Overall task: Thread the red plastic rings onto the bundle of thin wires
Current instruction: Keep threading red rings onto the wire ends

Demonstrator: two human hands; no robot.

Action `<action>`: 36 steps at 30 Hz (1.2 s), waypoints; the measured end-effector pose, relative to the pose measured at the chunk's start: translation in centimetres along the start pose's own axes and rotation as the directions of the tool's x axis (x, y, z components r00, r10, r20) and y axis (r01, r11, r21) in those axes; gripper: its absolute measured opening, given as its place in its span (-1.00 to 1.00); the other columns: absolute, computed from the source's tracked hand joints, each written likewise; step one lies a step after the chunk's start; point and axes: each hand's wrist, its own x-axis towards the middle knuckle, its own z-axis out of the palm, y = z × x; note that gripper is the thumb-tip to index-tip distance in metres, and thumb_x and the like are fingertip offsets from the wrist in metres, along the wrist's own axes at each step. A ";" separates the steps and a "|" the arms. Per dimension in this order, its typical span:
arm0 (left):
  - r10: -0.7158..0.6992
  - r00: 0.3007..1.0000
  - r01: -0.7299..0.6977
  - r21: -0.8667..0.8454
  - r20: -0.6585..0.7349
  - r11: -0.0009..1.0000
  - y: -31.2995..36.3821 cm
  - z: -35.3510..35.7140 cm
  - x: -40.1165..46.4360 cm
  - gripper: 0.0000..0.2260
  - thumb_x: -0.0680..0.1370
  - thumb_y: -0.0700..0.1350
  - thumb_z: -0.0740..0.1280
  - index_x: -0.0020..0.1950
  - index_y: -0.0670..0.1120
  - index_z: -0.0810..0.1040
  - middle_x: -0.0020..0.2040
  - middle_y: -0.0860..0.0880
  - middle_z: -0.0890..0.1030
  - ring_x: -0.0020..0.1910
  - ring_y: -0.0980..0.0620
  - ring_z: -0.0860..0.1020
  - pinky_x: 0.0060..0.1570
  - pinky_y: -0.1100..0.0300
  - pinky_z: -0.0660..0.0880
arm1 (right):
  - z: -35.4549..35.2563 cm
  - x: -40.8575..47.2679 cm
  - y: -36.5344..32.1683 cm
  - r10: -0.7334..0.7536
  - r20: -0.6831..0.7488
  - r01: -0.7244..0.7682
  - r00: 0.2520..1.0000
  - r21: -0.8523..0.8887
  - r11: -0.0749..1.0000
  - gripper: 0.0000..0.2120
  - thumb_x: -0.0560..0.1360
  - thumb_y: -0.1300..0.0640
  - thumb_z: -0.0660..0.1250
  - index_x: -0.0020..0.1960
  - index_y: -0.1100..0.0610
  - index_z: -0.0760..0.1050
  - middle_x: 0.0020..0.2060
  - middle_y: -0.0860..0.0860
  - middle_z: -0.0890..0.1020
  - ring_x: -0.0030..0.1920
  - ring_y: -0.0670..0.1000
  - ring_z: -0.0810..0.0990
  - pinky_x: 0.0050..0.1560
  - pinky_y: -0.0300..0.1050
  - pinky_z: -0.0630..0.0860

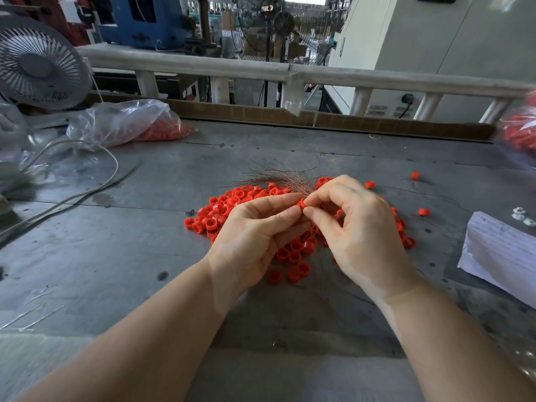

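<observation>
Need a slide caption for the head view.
Both hands pinch a red ring at the wire bundle above loose rings.

Grey metal bench [116, 256] is carrying a pile of red rings [220, 213] at centre, plastic bag of rings [130, 123] far left w/ white cable [87, 146], paper sheets [504, 250] lying at right edge.

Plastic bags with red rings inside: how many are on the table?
2. One clear bag lies at the back left beside the fan; another bag sits at the right edge, cut off and blurred.
</observation>
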 end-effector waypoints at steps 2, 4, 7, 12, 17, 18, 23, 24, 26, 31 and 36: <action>0.001 1.000 -0.001 0.000 -0.002 1.000 0.0 0.0 0.0 -0.71 0.31 -0.31 0.33 0.02 -0.29 0.57 -0.16 -0.16 0.68 -0.19 -0.01 0.67 -0.11 0.20 0.61 | 0.0 0.0 0.0 0.006 -0.004 -0.006 1.000 0.005 1.000 -0.97 0.42 0.27 0.43 -0.17 0.18 0.60 -0.24 -0.05 0.56 -0.21 -0.06 0.53 -0.18 -0.28 0.43; 0.004 1.000 -0.004 -0.002 -0.004 1.000 0.0 0.1 0.0 -0.72 0.30 -0.31 0.33 0.00 -0.27 0.58 -0.17 -0.16 0.68 -0.20 0.00 0.67 -0.12 0.20 0.61 | 0.1 0.0 -0.1 0.005 -0.012 -0.005 1.000 0.004 1.000 -0.97 0.41 0.28 0.43 -0.17 0.19 0.60 -0.24 -0.03 0.57 -0.21 -0.05 0.54 -0.18 -0.25 0.45; 0.011 1.000 -0.011 -0.002 -0.001 1.000 0.0 0.0 0.0 -0.74 0.30 -0.31 0.33 -0.02 -0.27 0.59 -0.19 -0.15 0.68 -0.20 0.00 0.67 -0.15 0.22 0.61 | 0.0 0.0 0.0 -0.019 -0.005 0.019 1.000 -0.001 1.000 -0.96 0.41 0.28 0.44 -0.17 0.20 0.59 -0.24 -0.01 0.57 -0.22 -0.03 0.54 -0.18 -0.19 0.46; 0.027 1.000 -0.027 -0.001 -0.003 1.000 0.0 0.1 0.0 -0.80 0.35 -0.35 0.31 -0.05 -0.28 0.58 -0.23 -0.14 0.68 -0.23 0.01 0.67 -0.18 0.22 0.61 | 0.1 0.0 0.0 -0.032 0.005 0.032 0.999 -0.015 0.999 -0.96 0.39 0.28 0.44 -0.17 0.21 0.59 -0.23 -0.01 0.57 -0.22 -0.03 0.53 -0.19 -0.20 0.45; 0.032 0.999 -0.031 0.014 -0.013 0.999 -0.1 0.2 0.0 -0.84 0.42 -0.38 0.28 -0.05 -0.27 0.58 -0.22 -0.13 0.68 -0.23 0.02 0.67 -0.20 0.25 0.61 | 0.4 -0.1 0.1 -0.023 -0.017 0.023 1.000 -0.015 1.000 -0.96 0.39 0.29 0.44 -0.18 0.21 0.59 -0.24 0.01 0.58 -0.22 -0.01 0.55 -0.18 -0.18 0.47; 0.029 0.999 -0.029 0.023 -0.018 0.999 -0.1 0.2 0.0 -0.84 0.42 -0.39 0.27 -0.05 -0.28 0.58 -0.23 -0.13 0.68 -0.23 0.03 0.67 -0.20 0.25 0.61 | 0.5 -0.1 0.1 -0.010 -0.015 0.010 1.000 -0.004 1.000 -0.95 0.39 0.30 0.44 -0.18 0.21 0.59 -0.24 0.00 0.58 -0.22 -0.03 0.55 -0.17 -0.20 0.46; 0.038 0.999 -0.036 0.052 -0.030 0.998 -0.1 0.2 0.1 -0.81 0.36 -0.35 0.31 -0.05 -0.27 0.58 -0.22 -0.14 0.68 -0.22 0.01 0.67 -0.21 0.25 0.60 | 0.7 -0.2 0.4 0.033 -0.014 -0.032 0.999 0.027 0.999 -0.94 0.38 0.30 0.45 -0.19 0.19 0.59 -0.25 -0.07 0.54 -0.24 -0.15 0.48 -0.17 -0.49 0.35; 0.042 0.999 -0.040 0.053 -0.034 0.998 -0.1 0.2 0.1 -0.83 0.38 -0.37 0.30 -0.06 -0.27 0.58 -0.23 -0.14 0.68 -0.24 0.02 0.67 -0.21 0.24 0.61 | 0.8 -0.2 0.5 0.034 -0.014 -0.034 0.999 0.032 0.999 -0.94 0.38 0.30 0.45 -0.19 0.19 0.59 -0.25 -0.06 0.55 -0.24 -0.16 0.48 -0.17 -0.49 0.34; 0.047 0.998 -0.045 0.045 -0.041 0.998 -0.2 0.3 0.1 -0.85 0.44 -0.41 0.26 -0.09 -0.26 0.58 -0.26 -0.14 0.68 -0.26 0.02 0.66 -0.21 0.24 0.61 | 0.8 -0.2 0.5 0.030 -0.016 -0.029 0.999 0.041 0.999 -0.95 0.38 0.29 0.44 -0.19 0.19 0.59 -0.25 -0.05 0.56 -0.22 -0.15 0.49 -0.17 -0.48 0.35; 0.049 0.998 -0.047 0.046 -0.046 0.998 -0.1 0.3 0.0 -0.85 0.47 -0.43 0.25 -0.06 -0.28 0.57 -0.26 -0.14 0.67 -0.27 0.03 0.66 -0.23 0.25 0.61 | 0.9 -0.2 0.6 0.009 -0.027 -0.009 1.000 0.030 1.000 -0.96 0.38 0.29 0.43 -0.19 0.19 0.59 -0.25 -0.04 0.56 -0.22 -0.15 0.48 -0.16 -0.49 0.36; 0.048 0.997 -0.045 0.052 -0.053 0.998 0.0 0.3 0.0 -0.84 0.46 -0.43 0.25 -0.07 -0.26 0.59 -0.25 -0.13 0.68 -0.26 0.02 0.66 -0.20 0.24 0.61 | 1.0 -0.2 0.7 0.007 -0.029 -0.005 1.000 0.057 0.998 -0.98 0.39 0.24 0.39 -0.18 0.19 0.59 -0.24 -0.03 0.57 -0.20 -0.13 0.50 -0.15 -0.45 0.38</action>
